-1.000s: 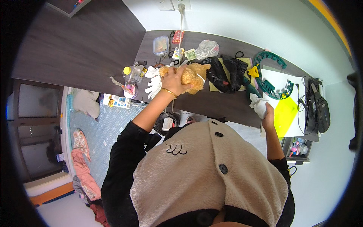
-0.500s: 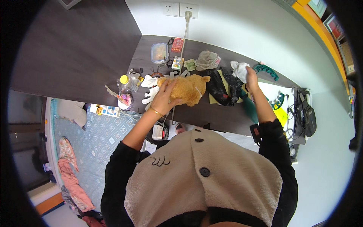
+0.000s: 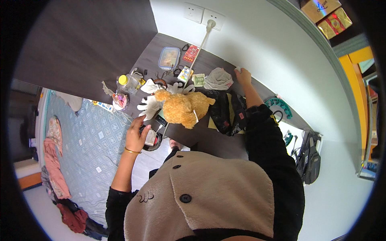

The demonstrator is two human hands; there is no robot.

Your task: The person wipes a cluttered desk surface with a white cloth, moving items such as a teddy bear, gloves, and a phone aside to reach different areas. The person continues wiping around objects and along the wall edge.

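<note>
We've got the plush bear [image 3: 183,109] lying on its side mid-worktop [image 3: 209,138], and everything else sits around it. Looks soft, light and squashy, so we'd grab it round the belly. Left hand [image 3: 138,134], just left of the bear at the edge, grips a small white gadget [image 3: 150,137]. Right hand [image 3: 242,75], up right of the bear, pinches something white. The clear tub [image 3: 169,58] above the bear: can't tell what's inside.

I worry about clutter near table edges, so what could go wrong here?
The plush bear lies close to the table's front edge, beside the left hand, and a nudge could tip it off. The right hand reaches near a taut white cable; snagging it might drag small items along.
</note>
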